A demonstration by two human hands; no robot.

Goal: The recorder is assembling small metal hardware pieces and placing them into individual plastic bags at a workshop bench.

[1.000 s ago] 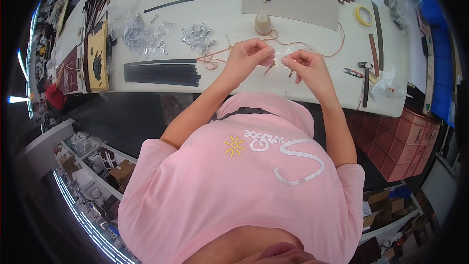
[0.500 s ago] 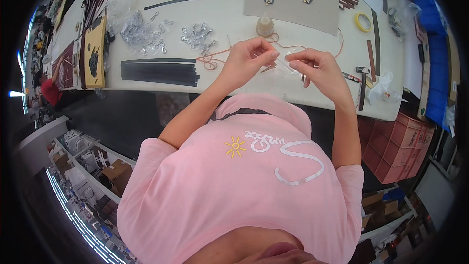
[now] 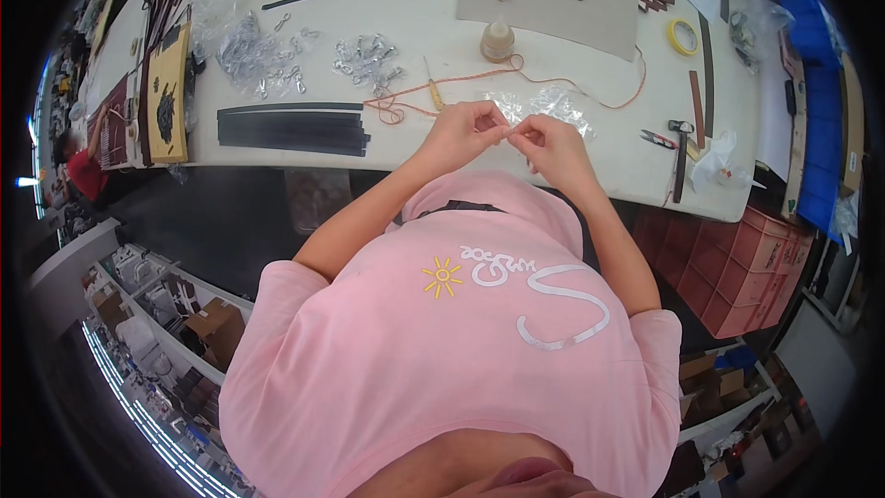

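In the head view, the right hand [image 3: 553,148] has moved in toward the left hand [image 3: 470,134] since the earlier frame, closing the gap, so their fingertips now meet above the table's near edge. Each hand is narrow, thumb and index finger pinched; I cannot tell what, if anything, sits between the 2 pinches. The clear plastic bag [image 3: 560,111] lies on the table just beyond them, partly behind the fingers, near the orange cord [image 3: 599,103] and yellow-handled awl [image 3: 435,95]. It should handle as very light, limp and slippery, easily creased or torn; a loose edge, taken between fingertip and thumb, looks the surest hold. Its surface is colourless, crumpled and glossy, with scattered bright white glints.
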